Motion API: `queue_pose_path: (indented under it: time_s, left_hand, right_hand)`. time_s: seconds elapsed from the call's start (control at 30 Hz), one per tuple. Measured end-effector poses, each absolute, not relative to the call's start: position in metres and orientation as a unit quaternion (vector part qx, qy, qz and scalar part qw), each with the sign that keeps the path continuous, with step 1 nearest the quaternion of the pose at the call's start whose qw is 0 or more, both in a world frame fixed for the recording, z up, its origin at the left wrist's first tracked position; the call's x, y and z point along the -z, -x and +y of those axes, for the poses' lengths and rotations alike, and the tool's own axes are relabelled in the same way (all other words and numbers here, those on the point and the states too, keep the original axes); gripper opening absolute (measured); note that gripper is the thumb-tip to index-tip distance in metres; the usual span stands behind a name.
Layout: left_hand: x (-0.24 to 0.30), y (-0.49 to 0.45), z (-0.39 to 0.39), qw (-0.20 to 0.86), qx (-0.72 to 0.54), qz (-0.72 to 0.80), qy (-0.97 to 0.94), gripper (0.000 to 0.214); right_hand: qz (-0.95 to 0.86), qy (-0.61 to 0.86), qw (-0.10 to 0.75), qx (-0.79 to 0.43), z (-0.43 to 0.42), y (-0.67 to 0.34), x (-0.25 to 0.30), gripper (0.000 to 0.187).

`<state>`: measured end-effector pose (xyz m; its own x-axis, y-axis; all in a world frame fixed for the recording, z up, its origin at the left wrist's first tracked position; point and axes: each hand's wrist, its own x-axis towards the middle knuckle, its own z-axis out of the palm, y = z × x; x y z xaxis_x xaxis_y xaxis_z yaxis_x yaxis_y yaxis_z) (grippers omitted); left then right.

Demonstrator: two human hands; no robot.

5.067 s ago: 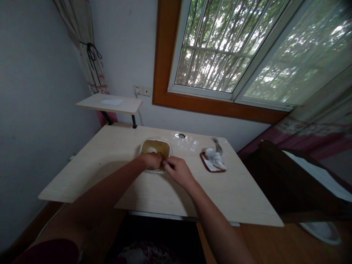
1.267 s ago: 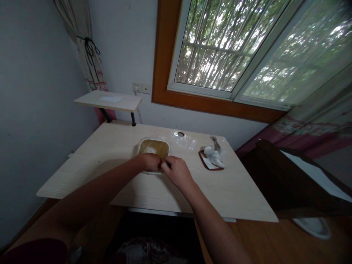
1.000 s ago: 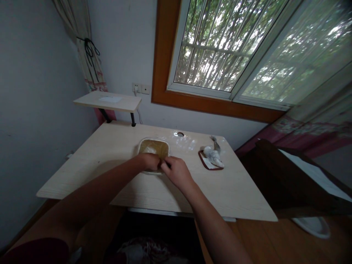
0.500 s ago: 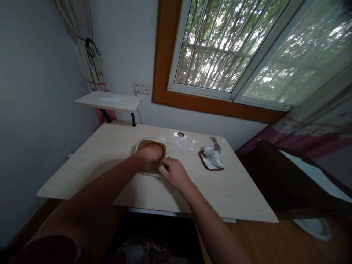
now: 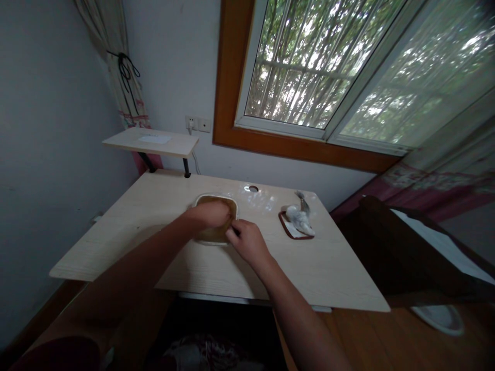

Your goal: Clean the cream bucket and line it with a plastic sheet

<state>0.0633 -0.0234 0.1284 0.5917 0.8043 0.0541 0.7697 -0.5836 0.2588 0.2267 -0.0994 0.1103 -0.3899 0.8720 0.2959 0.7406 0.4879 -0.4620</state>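
Note:
A squarish open container (image 5: 198,200) with a pale rim and a brownish inside stands on the table. My left hand (image 5: 217,213) reaches down into it near the right inner wall; its fingers are hidden, and whether they hold anything does not show. At the container's right side, my right hand (image 5: 247,238) is closed, thumb and fingers pinching the rim. What lies at the container's bottom cannot be made out.
The pale wooden table (image 5: 309,273) has a round cable hole (image 5: 253,189) at the back. To the right, a small brown-rimmed tray (image 5: 285,226) bears a whitish-grey bundle (image 5: 299,219). A raised shelf (image 5: 150,141) with paper stands back left. Dark furniture (image 5: 417,257) flanks the right side.
My left hand has shifted slightly within the container, toward its right wall. The container and my right hand sit a little farther right; my right hand keeps its pinch on the rim.

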Motion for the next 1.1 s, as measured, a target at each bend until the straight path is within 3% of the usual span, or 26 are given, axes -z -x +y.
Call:
queue_pose_path:
  time_s: [0.2, 0.37, 0.63, 0.87, 1.1]
  left_hand:
    - [-0.184, -0.031, -0.058, 0.116, -0.216, 0.428, -0.87, 0.03]
    - [-0.166, -0.002, -0.083, 0.078, -0.393, 0.566, -0.72, 0.028]
    - [-0.101, 0.005, -0.101, 0.245, -0.398, 0.64, -0.61, 0.032]
    - [-0.093, -0.009, -0.094, 0.259, -0.415, 0.619, -0.615, 0.031]
    - [-0.092, -0.023, -0.091, 0.261, -0.369, 0.594, -0.666, 0.028]
  right_hand:
    - [-0.809, 0.515, 0.266, -0.099, -0.094, -0.233, -0.108, 0.019]
    - [-0.813, 0.515, 0.259, -0.081, -0.093, -0.233, -0.107, 0.021]
    - [-0.849, 0.476, 0.227, -0.028, -0.092, -0.232, -0.108, 0.018]
    - [-0.813, 0.47, 0.336, 0.075, -0.104, -0.229, -0.116, 0.017]
    - [-0.889, 0.448, 0.099, 0.007, -0.082, -0.194, -0.119, 0.024]
